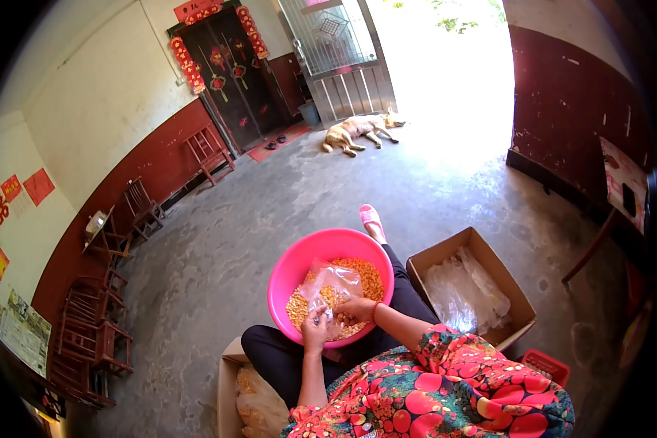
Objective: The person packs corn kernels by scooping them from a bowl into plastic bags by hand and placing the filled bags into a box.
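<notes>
A pink basin (278, 285) rests on my lap with yellow-orange corn kernels (369, 276) inside. Over the kernels is a clear plastic bag (333, 281) with some kernels showing in or through it. My left hand (314, 328) pinches the bag's near edge on its left side. Just to the right, my right hand (355, 309) is at the bag's edge above the kernels; its fingertips are partly hidden, and what they grip is too small to make out.
A cardboard box (518, 312) of clear bags stands at right, a box (227, 390) of filled bags at lower left. A red basket (547, 365) lies behind the right box. A dog (361, 130) lies near the door; wooden chairs (97, 343) line the left wall.
</notes>
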`<control>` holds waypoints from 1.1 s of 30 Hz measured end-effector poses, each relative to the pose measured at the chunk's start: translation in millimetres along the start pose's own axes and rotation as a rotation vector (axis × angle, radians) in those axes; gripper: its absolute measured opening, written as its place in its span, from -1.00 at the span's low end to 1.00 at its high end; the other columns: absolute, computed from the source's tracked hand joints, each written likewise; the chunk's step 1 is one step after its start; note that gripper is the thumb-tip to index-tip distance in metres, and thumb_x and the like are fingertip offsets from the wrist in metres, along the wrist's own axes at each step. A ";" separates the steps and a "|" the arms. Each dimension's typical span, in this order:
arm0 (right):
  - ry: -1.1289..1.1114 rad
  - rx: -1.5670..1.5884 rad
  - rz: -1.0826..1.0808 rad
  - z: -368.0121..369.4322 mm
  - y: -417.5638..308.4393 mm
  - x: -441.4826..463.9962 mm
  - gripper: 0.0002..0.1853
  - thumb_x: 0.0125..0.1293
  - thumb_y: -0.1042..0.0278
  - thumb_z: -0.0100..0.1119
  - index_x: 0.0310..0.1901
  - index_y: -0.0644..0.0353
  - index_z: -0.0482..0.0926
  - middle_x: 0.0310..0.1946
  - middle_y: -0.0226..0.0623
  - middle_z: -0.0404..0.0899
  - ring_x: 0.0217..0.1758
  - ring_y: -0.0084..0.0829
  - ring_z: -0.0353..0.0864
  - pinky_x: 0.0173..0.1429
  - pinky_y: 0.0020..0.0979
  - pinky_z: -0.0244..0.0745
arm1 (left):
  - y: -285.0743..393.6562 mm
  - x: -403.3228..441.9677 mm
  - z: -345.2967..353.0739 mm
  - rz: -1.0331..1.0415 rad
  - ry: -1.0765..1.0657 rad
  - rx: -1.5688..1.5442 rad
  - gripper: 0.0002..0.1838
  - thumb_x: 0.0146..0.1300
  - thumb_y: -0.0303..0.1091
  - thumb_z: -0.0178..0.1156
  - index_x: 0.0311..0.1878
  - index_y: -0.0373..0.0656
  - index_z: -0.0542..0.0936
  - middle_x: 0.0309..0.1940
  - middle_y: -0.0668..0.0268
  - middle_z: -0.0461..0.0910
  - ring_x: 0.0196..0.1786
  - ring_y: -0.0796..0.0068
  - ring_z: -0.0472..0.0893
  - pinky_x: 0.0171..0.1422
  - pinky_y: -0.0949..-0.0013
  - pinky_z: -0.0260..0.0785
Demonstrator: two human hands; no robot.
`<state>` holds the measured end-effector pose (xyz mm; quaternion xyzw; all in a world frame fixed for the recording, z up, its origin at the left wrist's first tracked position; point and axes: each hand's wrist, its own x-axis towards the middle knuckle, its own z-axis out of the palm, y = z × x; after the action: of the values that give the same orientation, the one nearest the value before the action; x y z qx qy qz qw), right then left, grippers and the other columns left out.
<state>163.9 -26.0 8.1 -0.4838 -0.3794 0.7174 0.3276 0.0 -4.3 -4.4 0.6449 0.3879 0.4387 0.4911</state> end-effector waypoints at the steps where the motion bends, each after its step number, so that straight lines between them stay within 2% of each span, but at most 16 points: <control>1: 0.042 0.102 -0.029 -1.9 1.3 2.3 -0.76 0.08 0.22 0.06 -0.31 0.21 0.51 -0.54 -0.38 0.42 -0.58 -0.56 0.39 -0.54 -0.58 0.39 | -1.3 0.2 -0.1 0.019 0.013 0.002 -0.80 0.10 -0.55 -0.01 -0.19 -0.30 0.51 -0.34 0.29 0.53 -0.33 0.59 0.51 -0.24 0.54 0.38; 5: 0.179 0.258 -0.115 -1.6 -2.9 7.6 -0.79 0.12 0.31 0.02 -0.25 0.23 0.49 -0.46 -0.33 0.43 -0.47 -0.53 0.43 -0.46 -0.54 0.45 | 0.2 -0.5 -0.7 -0.024 0.020 -0.007 -0.80 0.10 -0.55 -0.01 -0.20 -0.31 0.51 -0.35 0.30 0.53 -0.34 0.59 0.50 -0.25 0.54 0.38; 7: 0.212 0.054 -0.328 0.5 -14.0 3.0 -0.82 0.14 0.47 -0.06 -0.23 0.28 0.47 -0.42 -0.30 0.43 -0.39 -0.51 0.47 -0.40 -0.45 0.49 | -2.1 0.2 -1.5 0.004 0.009 0.005 -0.81 0.09 -0.55 0.00 -0.22 -0.30 0.51 -0.38 0.31 0.53 -0.36 0.62 0.50 -0.29 0.57 0.37; 8: 0.138 0.429 -0.278 3.7 -18.9 7.5 -0.78 0.13 0.59 -0.13 -0.18 0.34 0.45 -0.33 -0.24 0.46 -0.25 -0.44 0.49 -0.27 -0.39 0.49 | 4.0 -1.4 -0.8 0.003 0.009 0.005 -0.81 0.09 -0.55 0.00 -0.22 -0.30 0.51 -0.38 0.31 0.53 -0.36 0.62 0.50 -0.29 0.57 0.37; 9: 0.138 0.429 -0.277 5.9 -22.6 9.6 -0.78 0.13 0.59 -0.13 -0.18 0.34 0.45 -0.33 -0.24 0.46 -0.25 -0.44 0.49 -0.27 -0.39 0.49 | 10.7 -3.5 0.2 -0.020 -0.004 0.020 -0.82 0.11 -0.54 -0.01 -0.21 -0.28 0.50 -0.40 0.34 0.53 -0.41 0.65 0.48 -0.35 0.60 0.34; 10: 0.235 0.110 -0.354 6.3 -27.4 11.5 -0.76 0.12 0.60 -0.13 -0.16 0.35 0.44 -0.28 -0.19 0.46 -0.20 -0.41 0.48 -0.19 -0.38 0.45 | 16.2 -5.0 0.9 -0.044 -0.017 0.035 -0.83 0.13 -0.52 -0.01 -0.21 -0.26 0.50 -0.42 0.37 0.52 -0.46 0.69 0.46 -0.41 0.63 0.31; 13: 0.282 -0.293 -0.533 4.4 -22.5 28.1 -0.71 0.11 0.55 -0.12 -0.11 0.35 0.41 -0.13 -0.10 0.44 -0.11 -0.35 0.47 -0.02 -0.39 0.36 | 17.9 -5.3 0.2 -0.058 -0.031 0.031 -0.83 0.11 -0.54 -0.01 -0.23 -0.28 0.51 -0.41 0.35 0.52 -0.43 0.68 0.47 -0.38 0.63 0.32; 15: 0.429 -0.295 -0.588 11.3 -19.4 45.3 -0.74 0.09 0.43 -0.07 -0.19 0.35 0.46 -0.20 -0.13 0.47 -0.12 -0.36 0.47 -0.03 -0.41 0.35 | 11.7 -4.0 -0.9 -0.042 -0.034 0.021 -0.82 0.11 -0.54 -0.01 -0.22 -0.27 0.51 -0.41 0.35 0.52 -0.44 0.68 0.47 -0.38 0.63 0.32; 19: 0.456 -0.330 -0.591 14.3 -22.6 14.6 -0.73 0.05 0.34 -0.04 -0.26 0.32 0.50 -0.35 -0.19 0.53 -0.28 -0.38 0.52 -0.18 -0.43 0.40 | 17.2 -5.1 1.8 -0.055 -0.009 0.001 -0.82 0.11 -0.52 -0.01 -0.22 -0.27 0.52 -0.43 0.37 0.53 -0.46 0.69 0.46 -0.38 0.63 0.32; 21: 0.322 -0.162 -0.259 7.3 -17.6 9.6 -0.76 0.05 0.32 -0.04 -0.35 0.29 0.54 -0.50 -0.28 0.55 -0.49 -0.43 0.52 -0.35 -0.41 0.41 | 17.2 -5.2 1.6 -0.049 -0.012 0.010 -0.82 0.10 -0.53 -0.01 -0.23 -0.26 0.53 -0.45 0.38 0.53 -0.46 0.70 0.46 -0.38 0.63 0.32; 22: 0.359 -0.342 -0.269 4.7 -14.0 5.7 -0.72 0.04 0.23 -0.04 -0.39 0.27 0.56 -0.54 -0.29 0.56 -0.64 -0.45 0.48 -0.48 -0.40 0.38 | 17.2 -5.4 1.4 -0.042 -0.015 0.020 -0.82 0.10 -0.53 -0.01 -0.25 -0.26 0.54 -0.46 0.39 0.53 -0.47 0.71 0.45 -0.38 0.63 0.32; 23: 0.359 -0.340 -0.268 -1.0 -7.3 6.3 -0.72 0.04 0.23 -0.04 -0.39 0.27 0.56 -0.54 -0.29 0.56 -0.64 -0.45 0.48 -0.48 -0.40 0.38 | 13.9 -4.8 1.2 -0.043 -0.016 0.020 -0.82 0.10 -0.53 -0.01 -0.25 -0.26 0.54 -0.46 0.39 0.53 -0.47 0.71 0.45 -0.38 0.63 0.32; 25: 0.407 -0.969 -0.290 -13.1 10.2 15.6 -0.68 0.03 0.17 -0.06 -0.43 0.26 0.58 -0.50 -0.19 0.56 -0.53 -0.33 0.53 -0.38 -0.33 0.42 | 4.9 -2.2 0.4 -0.009 0.002 0.026 -0.83 0.09 -0.53 -0.01 -0.28 -0.26 0.55 -0.48 0.39 0.54 -0.46 0.72 0.45 -0.38 0.63 0.31; 26: 0.393 -1.277 -0.328 -12.3 13.4 15.3 -0.67 0.01 0.15 -0.07 -0.41 0.21 0.59 -0.43 -0.10 0.55 -0.38 -0.21 0.55 -0.26 -0.27 0.42 | 6.1 -2.3 0.4 -0.010 0.001 0.026 -0.83 0.09 -0.53 -0.01 -0.28 -0.26 0.55 -0.48 0.39 0.54 -0.46 0.72 0.45 -0.38 0.63 0.31; 29: 0.265 -1.369 -0.181 -5.9 18.3 18.4 -0.68 -0.01 0.17 -0.06 -0.38 0.22 0.58 -0.36 -0.05 0.54 -0.25 -0.14 0.52 -0.15 -0.22 0.39 | 7.5 -2.9 0.7 0.013 0.007 0.076 -0.82 0.08 -0.53 -0.02 -0.29 -0.26 0.56 -0.46 0.38 0.55 -0.45 0.71 0.46 -0.37 0.61 0.30; 33: 0.232 -1.376 -0.081 -3.2 24.2 21.7 -0.65 -0.03 0.15 -0.04 -0.34 0.24 0.57 -0.32 -0.03 0.53 -0.23 -0.13 0.52 -0.12 -0.23 0.37 | 6.4 -2.9 0.4 0.002 0.004 0.028 -0.82 0.07 -0.53 -0.01 -0.29 -0.26 0.56 -0.44 0.36 0.56 -0.43 0.70 0.47 -0.33 0.60 0.31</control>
<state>157.5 -19.2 -23.2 -0.6404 -0.7277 0.2452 0.0116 -0.1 -8.5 1.2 0.6513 0.3943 0.4350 0.4808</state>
